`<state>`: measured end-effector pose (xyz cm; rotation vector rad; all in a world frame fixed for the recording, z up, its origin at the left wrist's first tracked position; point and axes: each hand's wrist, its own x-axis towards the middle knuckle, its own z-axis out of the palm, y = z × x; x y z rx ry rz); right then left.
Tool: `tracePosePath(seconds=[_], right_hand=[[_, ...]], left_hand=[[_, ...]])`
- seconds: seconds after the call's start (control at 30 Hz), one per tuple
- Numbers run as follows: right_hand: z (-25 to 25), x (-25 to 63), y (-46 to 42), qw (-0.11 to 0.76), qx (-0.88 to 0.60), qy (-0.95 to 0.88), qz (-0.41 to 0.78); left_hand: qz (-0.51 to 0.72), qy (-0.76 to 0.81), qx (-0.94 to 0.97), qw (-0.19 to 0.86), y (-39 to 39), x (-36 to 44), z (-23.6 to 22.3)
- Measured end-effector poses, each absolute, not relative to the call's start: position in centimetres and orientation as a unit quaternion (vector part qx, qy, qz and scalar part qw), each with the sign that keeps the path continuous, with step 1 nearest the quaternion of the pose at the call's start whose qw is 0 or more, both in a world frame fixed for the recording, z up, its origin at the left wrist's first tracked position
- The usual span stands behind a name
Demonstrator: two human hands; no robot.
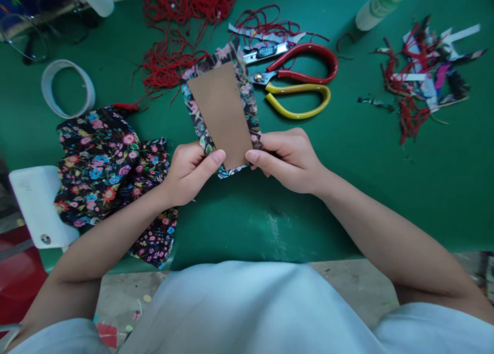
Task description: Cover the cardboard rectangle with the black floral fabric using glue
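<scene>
Between my two hands is a brown cardboard piece [222, 112] lying on a dark floral fabric piece [251, 107], whose frayed edges stick out around it. My left hand [191, 171] pinches the lower left corner, thumb on top at the cardboard's edge. On the lower right side, my right hand [291, 158] grips in the same way, its thumb tip on the cardboard. The fingers beneath are mostly hidden. Just beyond the held piece lie scissors [301, 81] with one red and one yellow handle, their blades partly covered by the fabric.
Left of my hands, more floral fabric [104, 174] lies crumpled beside a white box-like object [40, 205] and a tape roll [44, 86]. Red cords [165, 66] are heaped at the back, near a utility knife [266, 51]. Scraps [428, 76] and a bottle [382, 6] are at the right.
</scene>
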<state>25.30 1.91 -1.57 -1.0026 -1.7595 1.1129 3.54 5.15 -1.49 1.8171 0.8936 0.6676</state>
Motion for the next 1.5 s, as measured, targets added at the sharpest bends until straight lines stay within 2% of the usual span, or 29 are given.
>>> tracePosePath(seconds=[0.37, 0.7, 0.97, 1.3, 1.5], right_hand=[[-1.8, 25.22, 1.96, 0.4, -0.406, -0.711, 0.412], [-1.82, 25.38, 1.78, 0.409, -0.398, -0.688, 0.448], [-1.84, 25.63, 2.03, 0.397, -0.37, -0.676, 0.499], [-2.0, 25.95, 2.25, 0.354, -0.324, -0.739, 0.472], [-2.16, 25.8, 2.15, 0.353, -0.354, -0.751, 0.431]], left_hand=[[0.279, 0.315, 0.795, 0.437, 5.33, 3.86, -1.38], [0.269, 0.261, 0.816, 0.44, 5.45, 3.61, -1.1], [0.238, 0.212, 0.813, 0.487, 5.72, 3.87, -0.83], [0.267, 0.295, 0.746, 0.534, 5.41, 3.48, -1.3], [0.245, 0.276, 0.788, 0.494, 5.5, 3.42, -1.14]])
